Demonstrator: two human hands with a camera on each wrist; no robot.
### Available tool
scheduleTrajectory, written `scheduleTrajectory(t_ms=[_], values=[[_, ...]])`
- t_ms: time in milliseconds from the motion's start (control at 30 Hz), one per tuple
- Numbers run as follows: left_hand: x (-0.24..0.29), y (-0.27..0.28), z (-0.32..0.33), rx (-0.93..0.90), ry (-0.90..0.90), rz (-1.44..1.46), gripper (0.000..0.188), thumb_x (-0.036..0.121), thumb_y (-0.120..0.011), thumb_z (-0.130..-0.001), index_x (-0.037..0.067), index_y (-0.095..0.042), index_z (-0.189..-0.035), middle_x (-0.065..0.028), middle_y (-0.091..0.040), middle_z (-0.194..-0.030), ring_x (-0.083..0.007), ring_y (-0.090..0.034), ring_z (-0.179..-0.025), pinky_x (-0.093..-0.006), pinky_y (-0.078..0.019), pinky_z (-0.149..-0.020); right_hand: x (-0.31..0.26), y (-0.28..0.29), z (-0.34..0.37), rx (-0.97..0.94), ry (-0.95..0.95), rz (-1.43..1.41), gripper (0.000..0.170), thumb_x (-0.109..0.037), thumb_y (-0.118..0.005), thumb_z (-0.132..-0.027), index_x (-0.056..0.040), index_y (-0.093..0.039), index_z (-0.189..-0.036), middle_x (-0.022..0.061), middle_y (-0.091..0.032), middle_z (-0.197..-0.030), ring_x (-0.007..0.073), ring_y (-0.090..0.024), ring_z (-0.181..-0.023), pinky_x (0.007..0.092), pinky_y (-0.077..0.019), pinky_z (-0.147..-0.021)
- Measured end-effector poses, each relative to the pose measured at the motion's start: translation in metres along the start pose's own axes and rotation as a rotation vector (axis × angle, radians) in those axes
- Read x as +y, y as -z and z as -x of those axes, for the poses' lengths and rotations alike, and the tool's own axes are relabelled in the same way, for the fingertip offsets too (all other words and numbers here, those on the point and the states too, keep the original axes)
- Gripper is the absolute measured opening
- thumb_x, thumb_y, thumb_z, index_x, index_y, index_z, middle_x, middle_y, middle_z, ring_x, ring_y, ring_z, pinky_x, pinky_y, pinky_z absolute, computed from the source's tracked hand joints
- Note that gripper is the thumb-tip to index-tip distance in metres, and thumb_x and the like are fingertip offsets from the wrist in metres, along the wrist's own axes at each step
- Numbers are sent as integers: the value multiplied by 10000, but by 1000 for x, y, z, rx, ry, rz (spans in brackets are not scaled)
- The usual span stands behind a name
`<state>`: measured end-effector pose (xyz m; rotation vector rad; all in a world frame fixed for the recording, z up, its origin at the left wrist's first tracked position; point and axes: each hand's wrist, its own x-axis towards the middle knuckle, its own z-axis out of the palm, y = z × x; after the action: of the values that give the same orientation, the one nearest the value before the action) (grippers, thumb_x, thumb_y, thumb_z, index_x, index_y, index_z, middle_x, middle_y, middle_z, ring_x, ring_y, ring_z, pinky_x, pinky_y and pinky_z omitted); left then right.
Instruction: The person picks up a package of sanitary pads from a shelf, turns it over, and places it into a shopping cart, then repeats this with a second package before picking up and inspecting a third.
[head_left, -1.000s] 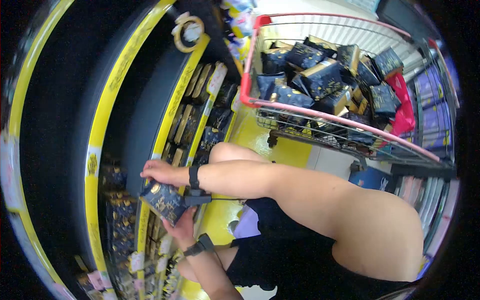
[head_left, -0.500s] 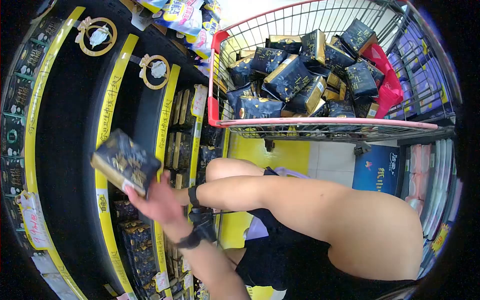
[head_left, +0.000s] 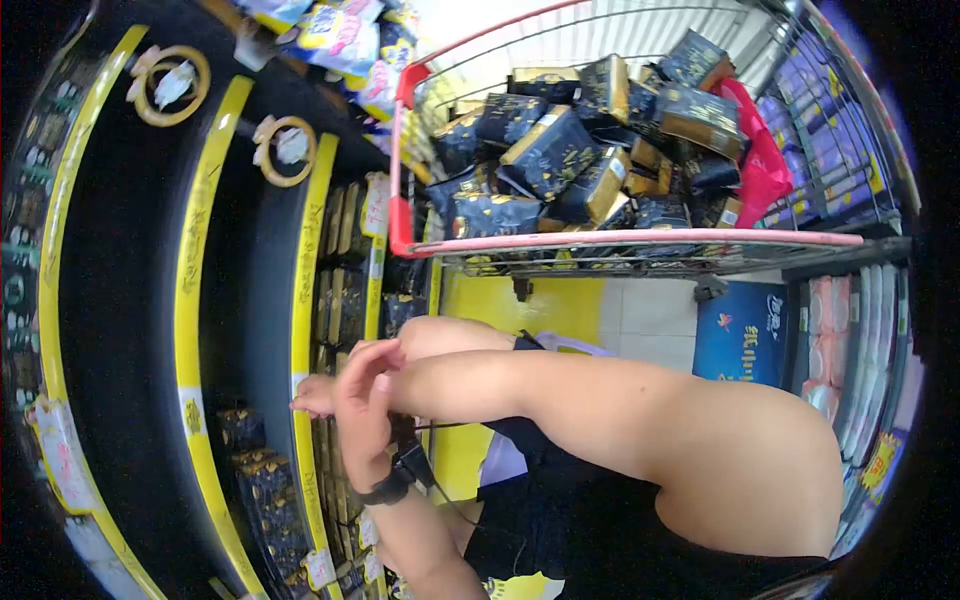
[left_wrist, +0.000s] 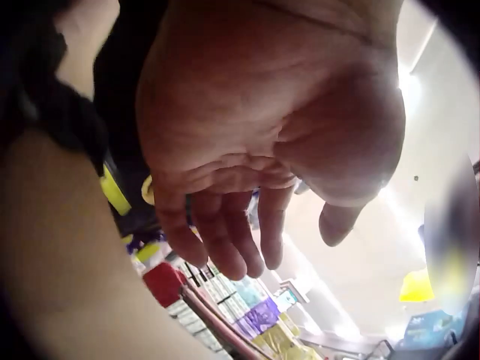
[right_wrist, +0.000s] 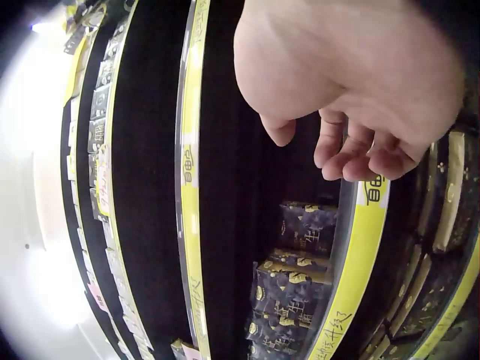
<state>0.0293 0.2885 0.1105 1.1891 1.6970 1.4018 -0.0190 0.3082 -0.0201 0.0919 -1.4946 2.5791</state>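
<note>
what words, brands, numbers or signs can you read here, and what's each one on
"自由", then a stylised character: white label on a yellow shelf strip
"升级了": end of the line on the yellow strip nearest the hand
"生": stacked dark pack
Too small or blurred to read surely: price card, blue sign, hanging bags

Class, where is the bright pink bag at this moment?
In the head view, the pink bag is at the upper right, inside the cart, between the piled dark packs and the wire side on the right.
</note>
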Motion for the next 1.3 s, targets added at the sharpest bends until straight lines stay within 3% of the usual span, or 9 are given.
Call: scheduleTrajectory(t_ms=[67,100,467,667,800,933,1033,1133,1300], values=[[-11,22,24,59,-5,-14,418,337,-599,-995,-31,-641,-1188,-86,-615,-1028,-184,-596,-944,-325,-474,-900,6,-12,-6,-16,2,30,279,-307,-660,-900,-28,-671,-878,48,-624,-717,158,-562,-643,344,-461,-576],[-21,37,37,64,39,-22,321,195,-593,-975,-32,-648,-1195,-68,-615,-1046,-174,-584,-990,-309,-469,-919,7,-19,-11,-28,9,55,277,-304,-664,-896,-28,-672,-876,47,-624,-716,157,-560,-643,344,-460,-576],[-59,97,176,600,26,214,305,234,-602,-990,-34,-647,-1130,-56,-648,-976,-137,-598,-879,-296,-481,-819,58,-97,-78,-88,1,259,136,-167,-608,-936,-38,-650,-928,-12,-596,-716,65,-512,-634,247,-419,-556],[-109,115,250,897,91,309,98,141,-602,-988,58,-646,-1016,12,-616,-827,-84,-560,-758,-241,-456,-701,76,-116,-87,-65,20,259,94,-110,-589,-955,-57,-618,-883,-26,-578,-718,52,-489,-615,244,-401,-530],[-85,132,266,912,-45,349,124,178,-611,-994,57,-639,-994,23,-605,-826,-71,-549,-762,-235,-451,-695,69,-119,-145,-142,317,542,70,-79,-630,-908,-25,-591,-928,36,-612,-827,121,-566,-767,277,-469,-675],[-80,136,275,869,-76,225,147,207,-626,-995,61,-631,-1017,40,-593,-861,-57,-547,-818,-242,-476,-721,30,-130,-202,-245,852,1340,582,-249,-722,-829,10,-523,-1311,278,-625,-1178,441,-603,-1107,470,-471,-1000],[-67,142,281,797,-104,166,166,213,-661,-976,50,-638,-994,50,-583,-869,-38,-526,-815,-216,-460,-693,9,-143,-221,-413,956,1723,778,-350,-714,-831,14,-414,-1449,315,-546,-1348,497,-507,-1252,502,-411,-1091],[-72,149,277,786,-167,164,155,185,-679,-956,34,-643,-961,47,-585,-844,-26,-512,-772,-203,-440,-661,-3,-158,-222,-556,513,2009,846,-397,-699,-841,7,-347,-1496,310,-451,-1458,472,-413,-1361,470,-362,-1147],[-74,156,274,835,-162,78,131,160,-677,-946,34,-651,-919,62,-572,-770,-27,-502,-699,-212,-437,-637,-4,-164,-217,-503,594,2143,871,-470,-701,-853,-64,-330,-1528,258,-378,-1538,444,-337,-1427,512,-277,-1192]])
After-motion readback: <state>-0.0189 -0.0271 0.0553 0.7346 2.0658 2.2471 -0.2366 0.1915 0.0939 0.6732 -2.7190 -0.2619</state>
